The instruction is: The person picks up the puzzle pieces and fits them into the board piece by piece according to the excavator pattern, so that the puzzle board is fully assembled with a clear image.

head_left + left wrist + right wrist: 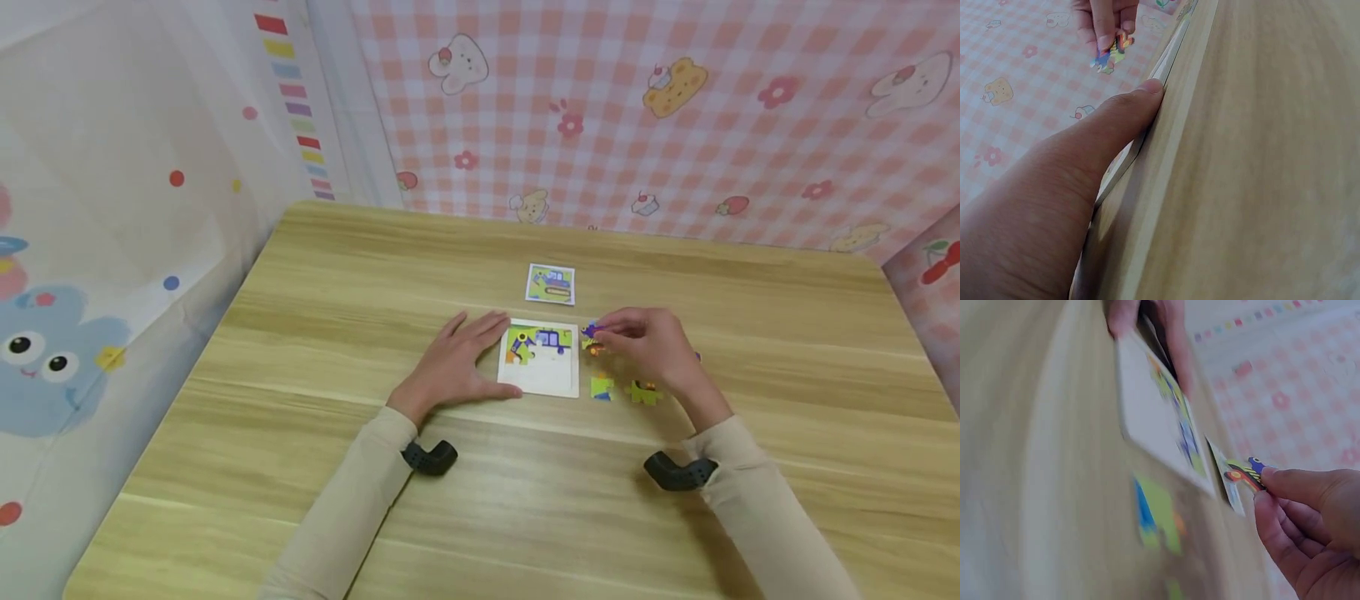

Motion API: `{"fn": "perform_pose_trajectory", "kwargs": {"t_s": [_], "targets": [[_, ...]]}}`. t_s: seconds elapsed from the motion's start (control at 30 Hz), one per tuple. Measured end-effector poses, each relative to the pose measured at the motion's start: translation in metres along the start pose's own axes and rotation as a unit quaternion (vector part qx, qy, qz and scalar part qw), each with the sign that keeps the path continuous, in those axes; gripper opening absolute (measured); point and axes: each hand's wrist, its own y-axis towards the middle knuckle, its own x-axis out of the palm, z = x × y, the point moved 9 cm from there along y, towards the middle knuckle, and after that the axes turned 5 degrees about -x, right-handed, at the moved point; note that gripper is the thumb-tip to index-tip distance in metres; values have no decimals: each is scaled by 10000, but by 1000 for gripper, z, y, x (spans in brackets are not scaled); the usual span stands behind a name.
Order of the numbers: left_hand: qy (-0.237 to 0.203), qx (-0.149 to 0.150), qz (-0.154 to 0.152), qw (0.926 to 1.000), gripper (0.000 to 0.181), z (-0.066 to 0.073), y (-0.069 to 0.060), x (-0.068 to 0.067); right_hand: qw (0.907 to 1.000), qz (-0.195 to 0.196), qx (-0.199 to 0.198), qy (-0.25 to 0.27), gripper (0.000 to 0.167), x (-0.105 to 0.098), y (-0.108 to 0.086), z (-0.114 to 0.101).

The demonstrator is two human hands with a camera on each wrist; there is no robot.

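Piece (1250, 474) is sitting pinched between the thumb and fingers of the right hand (652, 346), just past the right edge of the board (555, 379) at the centre of the head view. The left hand (457, 371) is spreading thumb and fingers apart along the board's left side, curling round nothing. Joined pieces (527, 340) are filling the board's upper part.

Trouble could be starting at the pinch: the fingertips are gripping only one end, so a knock against the rim could be twisting the piece loose. A low right wrist could be sweeping the green-blue piece (602, 387) and the green piece (644, 392) across the surface (510, 517). If the left hand is pressing too lightly (its force is not showing), the board could be sliding and the joined pieces shifting.

In the head view the right fingers are covering part of the held piece; whether the orange patch (594, 347) below is belonging to it, I cannot tell. A purple scrap (699, 357) is peeking out behind the right wrist, its shape hidden. The right wrist view is blurring the board, and its bottom edge is cutting off a green bit. The card (551, 284) above the board is looking too small for fine detail.
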Motion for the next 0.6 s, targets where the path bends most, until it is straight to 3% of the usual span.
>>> {"fn": "perform_pose_trajectory", "kwargs": {"t_s": [0.23,0.6], "targets": [[31,-24,-31,10000,113,1,0,-1,9957,-322,343,798,19,43,7,-6],[25,-33,49,10000,114,-1,1,-1,9963,-261,297,764,16,70,15,-5]]}}
